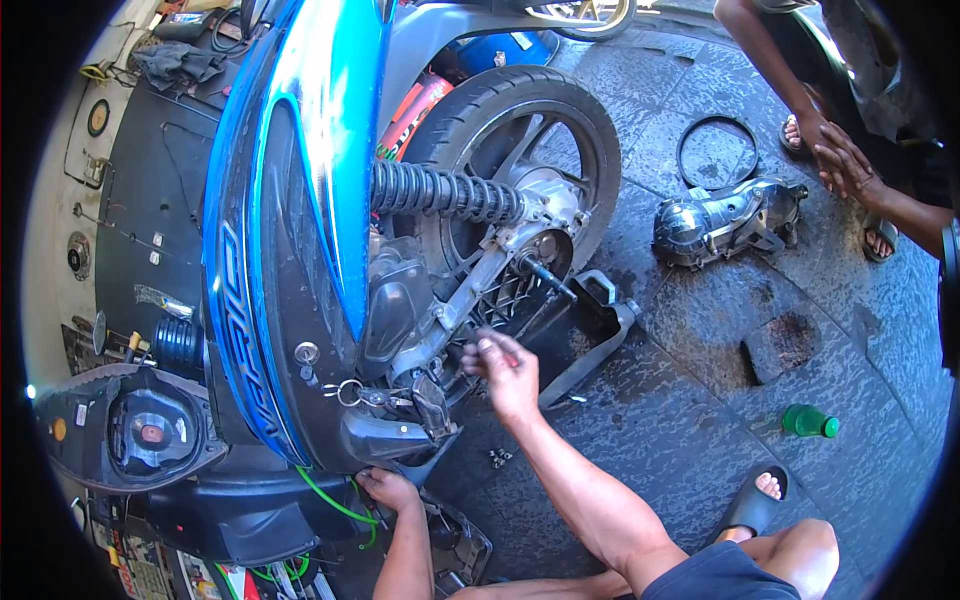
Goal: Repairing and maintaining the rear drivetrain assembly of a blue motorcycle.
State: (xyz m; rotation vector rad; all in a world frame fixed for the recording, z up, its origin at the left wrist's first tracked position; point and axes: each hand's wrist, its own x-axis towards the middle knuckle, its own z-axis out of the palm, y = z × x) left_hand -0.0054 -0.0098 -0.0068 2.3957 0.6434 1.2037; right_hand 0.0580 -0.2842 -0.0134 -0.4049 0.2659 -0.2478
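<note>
A blue and black scooter (330, 150) fills the middle left, with its rear wheel (595, 170) and coil spring shock absorber (450, 192) exposed. My right hand (505, 375) is at the bare metal engine casing (440, 315), its fingers curled together in a pinch; anything between them is too small to make out. Behind it, a metal shaft (548, 277) sticks out of the wheel hub. Lower down, my left hand (390, 490) touches the lower edge of the black body panel beside a green cable (335, 505), fingers bent and partly hidden. Keys (350, 392) hang from the scooter's side panel.
On the dark tiled floor lie a metal casing (725, 222), a black ring-shaped belt (717, 118), a dark flat piece (780, 348) and a green bottle (810, 421). Another person's clasped hands (850, 165) are at upper right. A removed black part (130, 430) sits at left.
</note>
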